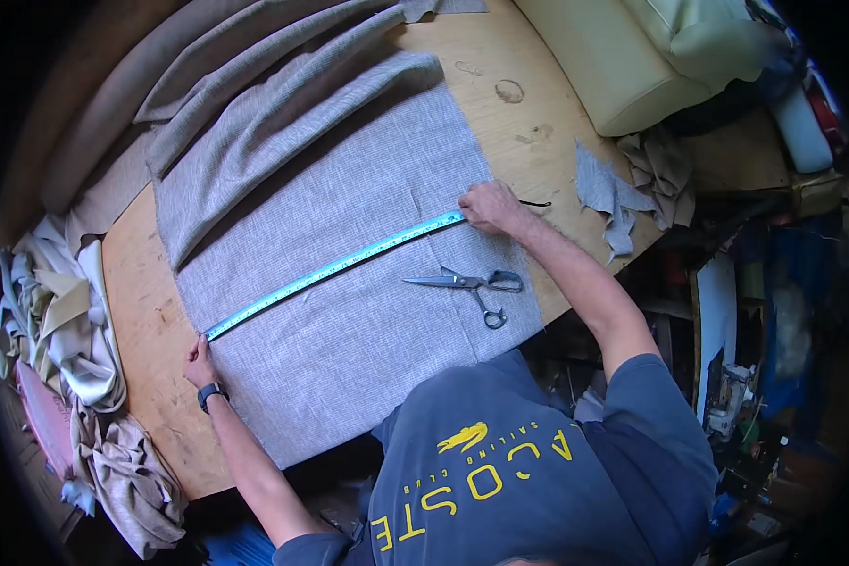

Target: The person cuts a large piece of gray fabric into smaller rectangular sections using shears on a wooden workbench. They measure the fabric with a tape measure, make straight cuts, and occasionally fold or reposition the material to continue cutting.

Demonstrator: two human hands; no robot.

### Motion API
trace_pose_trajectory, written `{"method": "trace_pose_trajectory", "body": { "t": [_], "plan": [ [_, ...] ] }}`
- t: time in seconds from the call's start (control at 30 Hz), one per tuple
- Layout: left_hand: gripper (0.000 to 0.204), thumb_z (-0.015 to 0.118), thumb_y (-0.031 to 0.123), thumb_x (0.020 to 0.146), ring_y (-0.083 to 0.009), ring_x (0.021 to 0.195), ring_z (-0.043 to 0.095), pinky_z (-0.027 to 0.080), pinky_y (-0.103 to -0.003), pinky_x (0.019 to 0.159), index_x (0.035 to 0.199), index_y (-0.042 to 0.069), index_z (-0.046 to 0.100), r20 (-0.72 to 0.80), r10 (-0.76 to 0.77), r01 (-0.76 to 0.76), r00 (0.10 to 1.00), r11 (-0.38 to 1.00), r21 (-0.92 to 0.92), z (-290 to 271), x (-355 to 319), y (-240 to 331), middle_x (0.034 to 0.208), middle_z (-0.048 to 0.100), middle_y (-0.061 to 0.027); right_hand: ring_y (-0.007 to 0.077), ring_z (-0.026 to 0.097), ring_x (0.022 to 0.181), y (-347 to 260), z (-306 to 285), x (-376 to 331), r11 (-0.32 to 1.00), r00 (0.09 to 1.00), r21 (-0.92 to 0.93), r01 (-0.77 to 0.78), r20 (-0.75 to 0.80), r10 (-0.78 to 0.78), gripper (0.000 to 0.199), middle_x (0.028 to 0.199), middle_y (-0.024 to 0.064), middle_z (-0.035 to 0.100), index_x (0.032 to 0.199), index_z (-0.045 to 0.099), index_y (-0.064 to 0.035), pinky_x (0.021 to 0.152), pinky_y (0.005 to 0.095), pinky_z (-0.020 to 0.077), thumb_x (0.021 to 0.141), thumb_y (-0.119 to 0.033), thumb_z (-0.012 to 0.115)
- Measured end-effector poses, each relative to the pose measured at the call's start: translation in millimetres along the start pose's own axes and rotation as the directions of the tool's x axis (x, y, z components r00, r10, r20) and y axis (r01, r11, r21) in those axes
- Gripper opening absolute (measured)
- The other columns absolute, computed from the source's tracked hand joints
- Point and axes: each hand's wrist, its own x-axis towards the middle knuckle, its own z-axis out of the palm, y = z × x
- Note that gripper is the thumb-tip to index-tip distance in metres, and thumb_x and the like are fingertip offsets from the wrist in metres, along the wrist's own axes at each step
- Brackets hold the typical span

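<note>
And here's the tape measure [335,268], drawn slantwise across the grey woven fabric [321,373] on the wooden tabletop [146,377]! The left hand [200,366] has its fingers pinching the tape's end, right at the cloth's left edge; over on the right, the right hand [491,208] curls its fingers around the far end, just by the other edge, hiding whatever case sits in the palm.

Good tension, but technique matters: I'd hold that end exactly on the edge, keep the blade flat and run it square to the side edges. Smooth those ripples beneath it first, or the reading may drift. The shears [472,283] lie open below the tape, apart from it.

To the markings: dark graduations line the pale blue blade, too small to read surely. Bold yellow lettering and a yellow animal emblem show upside down on the dark T-shirt [538,491].
</note>
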Motion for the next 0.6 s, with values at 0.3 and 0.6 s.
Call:
{"method": "trace_pose_trajectory", "body": {
  "t": [0.3,0.6],
  "plan": [
    [0.019,0.074,0.022,0.096,-0.0105,0.074,0.060,0.050,-0.026,0.069,0.093,0.004,0.069,0.027,-0.006,0.011,1.000,0.978,-0.208,-14.5,-5.0,11.5,0.083,0.067,-0.0007,0.0376,0.070,0.097,-33.6,-15.3,-26.1,0.960,0.987,0.235,0.152,0.017,-0.161,0.030,0.098,0.0176,0.073,0.102,0.073,-0.0086,0.087,0.0501,0.0542,0.094,-0.035,0.061],
    [0.031,0.048,0.024,0.108,-0.0082,0.059,0.053,0.043,-0.025,0.053,0.101,0.003,0.070,0.297,0.099,-0.018,0.950,0.964,-0.264,94.6,-240.9,180.1,0.068,0.056,0.0005,0.0382,0.066,0.097,-99.0,24.2,-129.4,0.883,0.990,0.451,0.133,-0.029,-0.135,0.033,0.095,0.0177,0.066,0.096,0.068,-0.0059,0.086,0.0498,0.0527,0.096,-0.039,0.062]
  ]
}}
